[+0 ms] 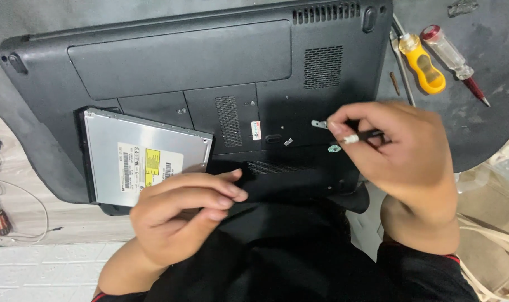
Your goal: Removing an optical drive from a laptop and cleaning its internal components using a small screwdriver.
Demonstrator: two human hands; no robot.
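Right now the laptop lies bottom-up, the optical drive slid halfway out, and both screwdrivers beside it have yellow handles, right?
Not quite. In the head view only one screwdriver has a yellow handle; the other screwdriver is clear with red ends. The laptop is bottom-up, the optical drive partly out.

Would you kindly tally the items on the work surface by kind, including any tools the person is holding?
Laptop, upside down: 1
Optical drive, partly slid out of the laptop: 1
Screwdrivers lying on the mat: 2, one with a yellow handle and one with a clear handle
Thin black tool in the right hand: 1
Total: 5
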